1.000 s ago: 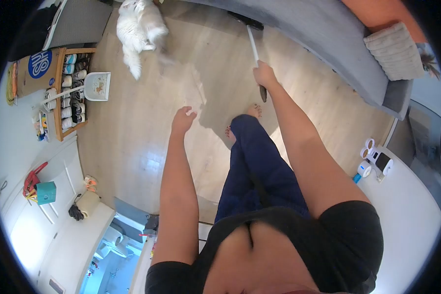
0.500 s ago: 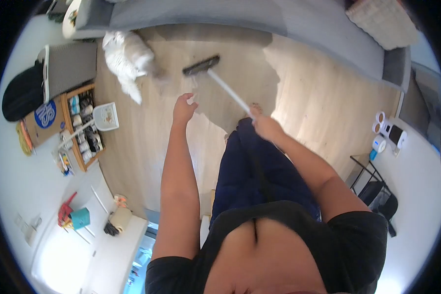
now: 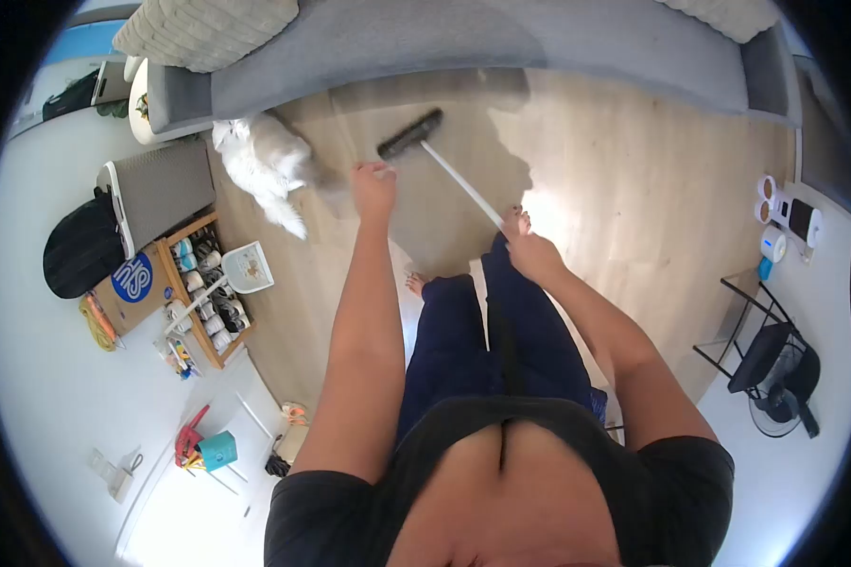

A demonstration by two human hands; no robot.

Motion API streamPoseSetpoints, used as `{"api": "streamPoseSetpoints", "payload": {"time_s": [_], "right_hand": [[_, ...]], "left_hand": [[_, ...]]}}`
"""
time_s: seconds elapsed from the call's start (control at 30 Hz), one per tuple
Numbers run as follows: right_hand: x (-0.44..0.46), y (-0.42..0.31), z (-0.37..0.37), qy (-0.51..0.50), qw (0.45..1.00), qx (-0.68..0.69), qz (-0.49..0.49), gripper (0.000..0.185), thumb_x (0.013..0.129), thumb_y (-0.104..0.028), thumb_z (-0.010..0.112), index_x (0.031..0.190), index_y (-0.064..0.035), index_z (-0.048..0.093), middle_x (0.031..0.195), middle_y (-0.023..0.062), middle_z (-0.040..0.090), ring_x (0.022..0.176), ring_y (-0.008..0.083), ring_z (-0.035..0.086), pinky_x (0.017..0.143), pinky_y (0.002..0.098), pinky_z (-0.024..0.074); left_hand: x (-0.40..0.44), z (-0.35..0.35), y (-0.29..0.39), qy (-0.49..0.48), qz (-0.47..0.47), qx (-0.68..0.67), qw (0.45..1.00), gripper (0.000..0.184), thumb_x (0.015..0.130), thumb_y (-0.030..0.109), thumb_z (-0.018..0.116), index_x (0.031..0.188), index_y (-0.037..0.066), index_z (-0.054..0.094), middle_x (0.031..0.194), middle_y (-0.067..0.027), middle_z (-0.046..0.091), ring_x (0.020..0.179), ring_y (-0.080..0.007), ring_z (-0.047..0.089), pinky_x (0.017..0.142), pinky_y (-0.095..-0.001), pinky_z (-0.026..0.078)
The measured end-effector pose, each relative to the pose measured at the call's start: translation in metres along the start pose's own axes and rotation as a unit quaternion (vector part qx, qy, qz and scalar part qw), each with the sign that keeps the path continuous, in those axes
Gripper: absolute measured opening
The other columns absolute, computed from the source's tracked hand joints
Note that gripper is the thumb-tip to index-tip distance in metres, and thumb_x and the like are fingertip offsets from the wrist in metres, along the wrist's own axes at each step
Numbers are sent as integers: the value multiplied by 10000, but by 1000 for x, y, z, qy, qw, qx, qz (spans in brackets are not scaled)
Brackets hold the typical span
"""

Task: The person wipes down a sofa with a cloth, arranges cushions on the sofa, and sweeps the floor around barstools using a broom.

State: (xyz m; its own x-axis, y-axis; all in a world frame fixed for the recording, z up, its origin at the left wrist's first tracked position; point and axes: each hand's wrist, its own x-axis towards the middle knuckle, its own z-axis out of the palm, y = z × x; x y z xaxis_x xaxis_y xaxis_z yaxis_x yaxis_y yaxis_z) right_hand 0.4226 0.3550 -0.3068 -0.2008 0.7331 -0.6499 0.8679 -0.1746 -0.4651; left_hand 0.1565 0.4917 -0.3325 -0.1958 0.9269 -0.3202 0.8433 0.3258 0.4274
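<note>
My right hand [image 3: 535,255] is wrapped round the pale handle of a broom [image 3: 463,184]. The broom's dark bristled head [image 3: 410,134] lies tilted on the wooden floor ahead of my feet. My left hand [image 3: 375,192] is in front of me, just below the broom head in the picture, with its fingers curled together. Whatever those fingers hold, if anything, is too small to make out. To the left of the broom, a white fluffy cat [image 3: 260,170] lies on the floor.
A grey sofa [image 3: 425,47] spans the far side. At left, a long-handled dustpan [image 3: 249,267] with debris stands by a wooden shoe rack [image 3: 227,357] and a cardboard box [image 3: 147,302]. A black metal rack [image 3: 719,350] and a white pet feeder [image 3: 773,244] are at right.
My left hand's fingers have closed from a spread pose. The broom head has shifted slightly right in view. My legs have moved apart, and the camera view has shifted.
</note>
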Motion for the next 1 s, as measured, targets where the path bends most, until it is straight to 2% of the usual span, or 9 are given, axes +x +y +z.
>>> {"api": "streamPoseSetpoints", "payload": {"time_s": [0.07,0.13,0.23,0.33,0.43,0.57,0.67,0.77,1.0], "right_hand": [[48,-48,-17,-39,998,-51,2,348,894,-209,419,1205,-68,486,882,244,612,868,353,611,722,446,501],[123,-74,11,-59,985,148,66,378,935,-300,341,1152,-55,530,901,242,610,903,343,605,762,442,489],[205,-126,43,-24,975,183,121,509,949,-410,242,1078,-50,577,918,230,616,911,343,602,815,453,465],[239,-169,73,117,961,236,84,613,933,-506,189,1074,-53,579,989,201,609,949,353,590,838,462,454],[240,-165,109,11,990,104,98,492,907,-336,404,1347,-124,351,1076,218,539,994,354,572,795,434,482],[133,-135,127,50,984,-1,168,554,872,-130,437,1350,-379,312,1121,164,517,959,332,591,770,419,503],[7,-112,177,51,960,-31,274,462,927,-181,316,1351,-364,295,1184,170,507,1012,329,573,837,444,476],[-120,-127,215,-30,922,77,377,543,910,-119,335,1363,-404,241,1137,172,527,991,314,584,829,448,481],[-307,-226,361,-24,811,217,543,466,904,-191,424,1348,-302,337,1005,152,606,944,345,595,825,452,468]], "left_hand": [[4,-1,-28,59,21,13,998,286,711,228,689,938,59,646,1118,-214,510,1113,-339,447,943,-405,373],[10,1,-66,41,35,35,998,251,713,226,689,883,44,654,1084,-207,523,1072,-341,467,932,-403,373],[16,-6,-105,8,66,46,997,240,718,228,686,858,35,656,1053,-205,534,1047,-346,473,927,-399,369],[24,-10,-144,-35,87,18,995,257,722,227,682,885,32,649,1040,-205,536,1043,-350,471,917,-394,371],[8,-23,-179,-126,138,8,982,262,731,226,674,903,32,642,1031,-197,539,1036,-343,481,908,-391,382],[10,-47,-188,-238,225,32,944,286,738,239,653,944,42,626,1060,-181,551,1010,-333,516,886,-389,405],[-6,-60,-179,-305,280,53,909,298,740,245,639,968,54,615,1067,-161,562,997,-316,540,867,-384,424],[-27,-58,-165,-365,317,76,872,296,748,241,634,983,63,612,1067,-144,568,1000,-295,550,865,-369,431],[-76,-46,-155,-441,416,108,788,233,758,146,628,978,71,614,1037,-116,599,942,-257,589,822,-343,461]]}}
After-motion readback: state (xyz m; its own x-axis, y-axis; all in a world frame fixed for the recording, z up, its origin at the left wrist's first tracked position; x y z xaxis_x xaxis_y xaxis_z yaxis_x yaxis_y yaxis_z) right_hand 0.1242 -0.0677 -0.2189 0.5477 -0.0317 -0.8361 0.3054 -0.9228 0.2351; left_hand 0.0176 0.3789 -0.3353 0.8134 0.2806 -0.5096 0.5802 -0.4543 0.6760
